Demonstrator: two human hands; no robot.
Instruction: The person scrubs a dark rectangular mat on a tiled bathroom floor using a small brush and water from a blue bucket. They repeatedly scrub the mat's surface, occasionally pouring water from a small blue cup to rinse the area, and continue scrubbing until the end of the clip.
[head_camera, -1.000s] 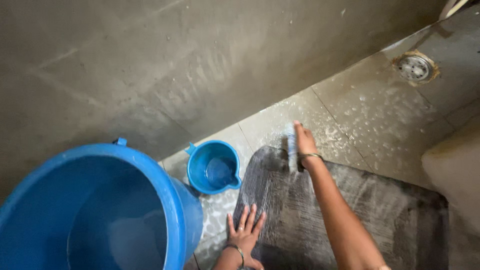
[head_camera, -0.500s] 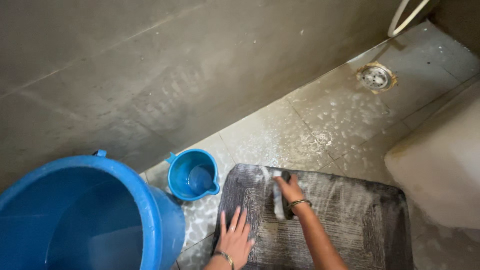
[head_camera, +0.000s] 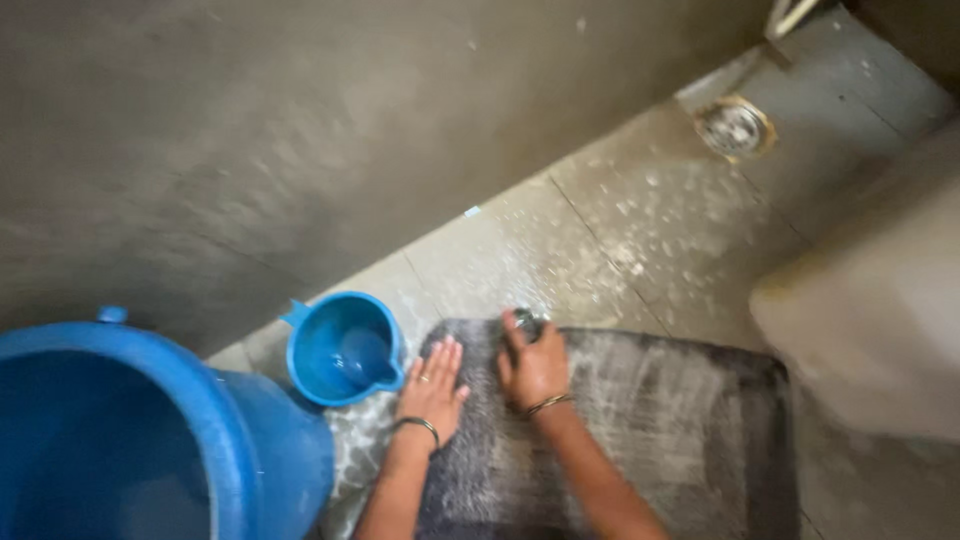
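Scrubbing is well in hand on the mat (head_camera: 640, 430), a dark grey piece lying flat on the wet tiled floor (head_camera: 620, 220) with its far edge just short of the wall: pale soapy streaks cover most of its middle and right part, while the near left corner looks darker and less lathered, so by my judgement that part and a rinse are yet to be done. The right hand (head_camera: 537, 365) is closed round a brush (head_camera: 527, 322) at the mat's far edge, only the brush's tip showing past the fingers. The left hand (head_camera: 433, 388) lies flat and open, fingers spread, pressed on the mat's left part just beside the right hand; both wrists wear bangles. Beside the mat's left edge stands a small blue mug (head_camera: 343, 348) with some water in it, and nearer still a big blue bucket (head_camera: 130, 440), touching or almost touching the mug. Foam flecks dot the tiles toward the round drain (head_camera: 733, 127) in the far corner. A pale bulky thing (head_camera: 870, 320) stands close along the mat's right side, blurred; nothing lies on the mat itself.
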